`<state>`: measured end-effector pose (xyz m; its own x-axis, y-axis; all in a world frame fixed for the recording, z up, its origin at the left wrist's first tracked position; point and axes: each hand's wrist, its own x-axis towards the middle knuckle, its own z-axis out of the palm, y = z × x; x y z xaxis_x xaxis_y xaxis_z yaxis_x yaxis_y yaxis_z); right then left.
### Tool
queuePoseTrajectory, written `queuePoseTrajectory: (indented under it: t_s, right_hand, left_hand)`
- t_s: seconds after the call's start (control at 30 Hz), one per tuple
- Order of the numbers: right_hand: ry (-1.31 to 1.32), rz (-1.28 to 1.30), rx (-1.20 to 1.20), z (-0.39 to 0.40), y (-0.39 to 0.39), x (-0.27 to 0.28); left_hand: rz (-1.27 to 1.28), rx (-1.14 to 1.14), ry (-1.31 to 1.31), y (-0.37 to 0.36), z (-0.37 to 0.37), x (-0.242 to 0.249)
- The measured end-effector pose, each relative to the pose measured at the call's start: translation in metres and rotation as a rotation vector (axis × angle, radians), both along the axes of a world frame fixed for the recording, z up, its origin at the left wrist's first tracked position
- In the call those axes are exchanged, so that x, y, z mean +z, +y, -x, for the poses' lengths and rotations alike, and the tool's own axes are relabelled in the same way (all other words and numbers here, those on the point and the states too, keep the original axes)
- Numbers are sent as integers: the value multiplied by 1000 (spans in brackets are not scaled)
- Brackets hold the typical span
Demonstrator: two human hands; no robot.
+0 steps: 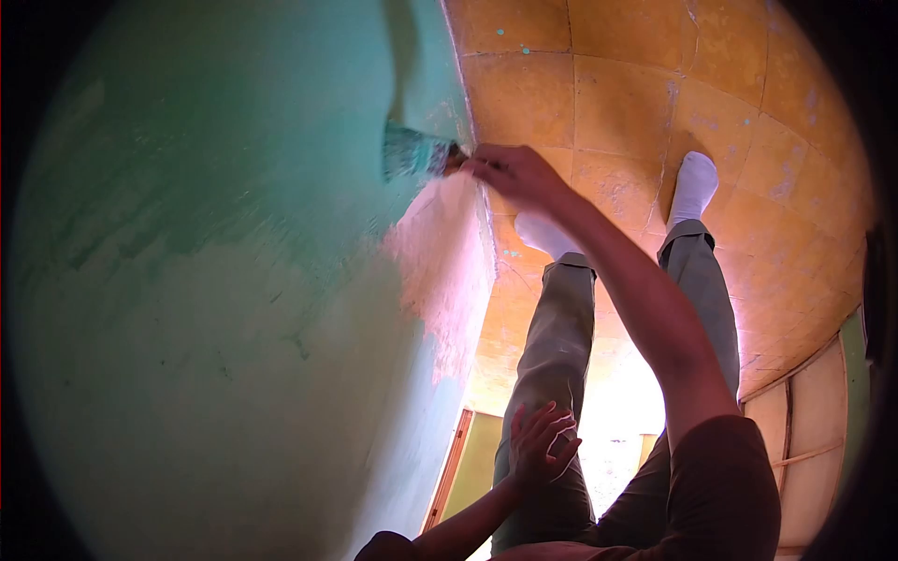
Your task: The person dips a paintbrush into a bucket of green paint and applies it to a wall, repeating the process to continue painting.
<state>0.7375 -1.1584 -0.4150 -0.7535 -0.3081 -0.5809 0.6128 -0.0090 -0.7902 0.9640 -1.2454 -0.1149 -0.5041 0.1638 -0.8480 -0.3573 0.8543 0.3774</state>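
A: What is seen around the brushwork?

B: A wall [234, 280] is shown at left, green-blue above and paler below, with a pink patch [449, 243] at its edge. An orange tiled floor [617, 103] is marked by cracks (and by small turquoise spots). 2 white socks [695, 182] are shown on it, 1 near the wall and partly hidden by the right forearm [645, 299].

A: How is movement bounded?

B: The wall is ended by the floor seam [473, 131], near which the brush handle is held. Broad wall surface is offered to the left of the bristles.

A: How are the 2 hands posed?

B: The paintbrush [416, 152] is pinched by its handle in the fingers of the right hand [510, 173], with its bristles fanned at the wall, above the pink patch. The right arm is extended over the trouser legs [557, 327]. The left hand [543, 447] is laid on 1 of them, its fingers spread.
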Motion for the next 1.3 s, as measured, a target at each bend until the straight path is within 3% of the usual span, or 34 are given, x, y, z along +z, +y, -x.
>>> queuePoseTrajectory:
  t_s: [0.1, 0.27, 0.5, 0.7, 0.8, 0.97, 1.2, 1.3]
  right_hand:
    - [-58, -147, 137, 9, 7, -55]
    - [-164, -676, 408, 20, 19, -103]
    - [-27, -681, 379, 41, -10, -71]
    - [28, -579, 457, 25, 22, -19]
    - [-97, -686, 467, 26, 24, -47]
    - [-53, -706, 421, 32, -18, -94]
    - [-14, -555, 391, 9, 2, -34]
    - [-140, -570, 486, -10, 6, -65]
  left_hand:
    - [5, 6, -7, -3, 0, -2]
    - [22, -2, -32, -4, 0, -2]
    - [23, -5, -44, -4, 3, -3]
    - [12, 10, -45, -7, 4, -5]
    - [17, 13, -36, -6, 5, -4]
    - [14, 21, -42, -7, 8, -5]
    - [9, 2, -41, -8, 10, -5]
    - [15, 1, -40, -6, 9, -4]
